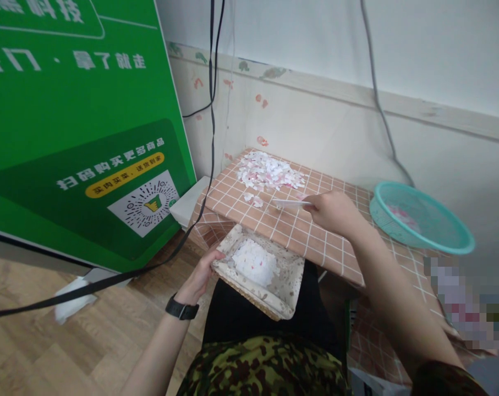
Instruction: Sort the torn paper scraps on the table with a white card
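My left hand [200,276] grips the left edge of a cloth-lined wicker basket [288,291], held at the table's front edge above my lap. Inside the basket lies a mound of fine white bits [255,263] with a few pink specks. Over the tabletop, my right hand [332,212] is closed on one end of a thin, flat white tool [292,203]; its exact kind cannot be made out. Just beyond the tool's tip are a few loose white scraps [254,199]. Behind them spreads a heap of white and pink flakes [269,170].
A brown checked cloth covers the table [332,250]. A turquoise mesh basket [422,217] with pinkish bits stands at right. A big green cabinet [84,110] fills the left side. A black cable [211,137] hangs in front of the table's left end. The wall borders the back.
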